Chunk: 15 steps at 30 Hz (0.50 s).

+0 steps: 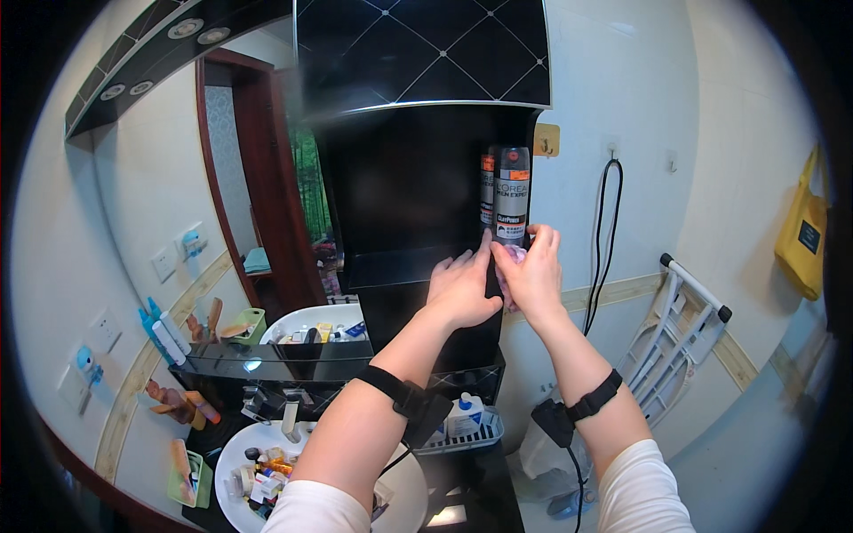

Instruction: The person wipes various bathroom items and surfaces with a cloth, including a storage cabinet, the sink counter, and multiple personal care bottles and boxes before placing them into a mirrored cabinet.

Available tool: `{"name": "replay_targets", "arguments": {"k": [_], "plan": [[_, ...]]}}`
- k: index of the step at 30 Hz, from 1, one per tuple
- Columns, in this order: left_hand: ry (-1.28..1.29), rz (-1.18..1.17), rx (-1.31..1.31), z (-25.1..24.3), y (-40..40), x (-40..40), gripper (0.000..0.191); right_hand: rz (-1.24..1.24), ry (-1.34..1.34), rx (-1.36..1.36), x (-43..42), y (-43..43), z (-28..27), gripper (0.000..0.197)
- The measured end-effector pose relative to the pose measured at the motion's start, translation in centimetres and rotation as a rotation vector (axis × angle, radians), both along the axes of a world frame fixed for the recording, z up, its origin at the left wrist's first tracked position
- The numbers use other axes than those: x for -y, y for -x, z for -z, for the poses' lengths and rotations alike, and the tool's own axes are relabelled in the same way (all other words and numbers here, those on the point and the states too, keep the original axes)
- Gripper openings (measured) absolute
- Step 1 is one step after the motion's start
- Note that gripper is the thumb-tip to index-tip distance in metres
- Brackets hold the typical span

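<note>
A tall grey-and-black L'Oréal Men Expert spray can stands upright at the right edge of an open black cabinet shelf. Just left of it, partly hidden, shows a similar can. My right hand pinches a crumpled pink-and-white cloth, which hangs below the can's base. Its fingers are beside the can's lower end; whether they also grip the can, I cannot tell. My left hand reaches flat over the shelf's front with fingers extended, holding nothing. One fingertip points up near the bottom of the cans.
Below, a white washbasin holds assorted bottles and small boxes beside a faucet. A rack with white bottles stands behind my left forearm. Rightward are a hanging black cord, a folded step stool and a yellow bag.
</note>
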<state>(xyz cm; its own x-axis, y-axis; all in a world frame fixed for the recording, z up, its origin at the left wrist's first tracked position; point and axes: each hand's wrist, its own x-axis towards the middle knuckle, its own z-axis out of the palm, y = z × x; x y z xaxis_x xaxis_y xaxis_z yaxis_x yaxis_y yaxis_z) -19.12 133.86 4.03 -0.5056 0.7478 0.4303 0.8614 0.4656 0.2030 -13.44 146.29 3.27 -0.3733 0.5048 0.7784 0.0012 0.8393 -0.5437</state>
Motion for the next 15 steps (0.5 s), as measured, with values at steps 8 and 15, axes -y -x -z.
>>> {"name": "replay_targets", "arguments": {"k": [8,15], "plan": [[-0.062,0.034,-0.020,0.2,-0.6,0.9,0.114,-0.142,-0.006,-0.135,0.9,-5.1,3.0,0.067],[-0.360,0.297,-0.194,3.6,-1.7,5.6,0.086,-0.564,0.491,0.122,1.2,-12.0,12.6,0.050]]}}
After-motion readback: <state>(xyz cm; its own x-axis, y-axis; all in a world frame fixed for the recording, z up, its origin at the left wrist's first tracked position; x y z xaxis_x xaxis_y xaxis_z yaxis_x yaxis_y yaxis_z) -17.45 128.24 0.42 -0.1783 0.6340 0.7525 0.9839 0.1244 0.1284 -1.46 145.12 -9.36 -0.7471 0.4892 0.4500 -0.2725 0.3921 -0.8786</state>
